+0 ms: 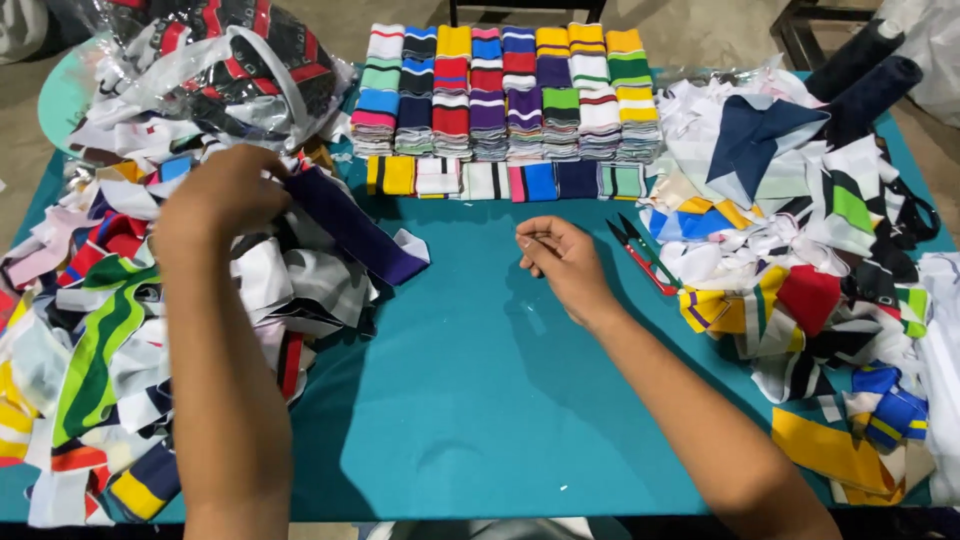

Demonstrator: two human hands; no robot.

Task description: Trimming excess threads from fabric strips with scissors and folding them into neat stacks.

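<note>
left hand (222, 200) fingertips hidden behind purple strip (355, 228), left scrap pile (90, 340) cut off by frame edge, right scrap pile (850, 300) cropped too, both elbows out of frame

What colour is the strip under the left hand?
Dark purple strip with a white end, head view.

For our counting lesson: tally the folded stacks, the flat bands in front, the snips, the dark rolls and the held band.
Stacks of folded striped knit bands: 8
Flat striped knit bands in front: 6
Red-handled thread snips: 1
Dark fabric rolls: 2
Purple fabric band in left hand: 1
Total: 18
</note>
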